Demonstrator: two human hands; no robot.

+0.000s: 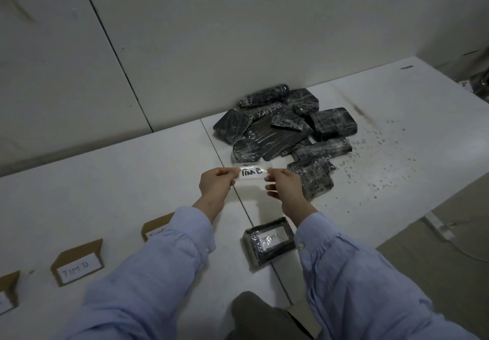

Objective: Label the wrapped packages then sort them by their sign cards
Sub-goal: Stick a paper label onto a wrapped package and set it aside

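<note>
- Head view: the left hand [215, 182] and the right hand [284, 186] each pinch one end of a white label strip [251, 174]. They hold it stretched flat between them above the table [105, 181], probably to keep it from curling or sticking to itself before it goes onto a package.
- The strip hangs just in front of the pile of wrapped packages [285, 128], so the next package to label is within easy reach.
- The label is a pale, narrow strip with "TIM B" handwritten in dark marker, facing up and readable.
- The packages are dark, flat blocks under glossy, creased clear film, heaped loosely against the wall; I can see no labels on them.
- One labelled package [270, 240] lies apart near the right sleeve. Its white tag reads "TIM" plus a letter that looks like C.
- Folded cardboard sign cards stand in a row at the left. The "TIM B" card [79, 268] matches the strip, a second card [154, 230] is partly hidden by the left sleeve, and a third [8, 294] is cut off by the frame edge.
</note>
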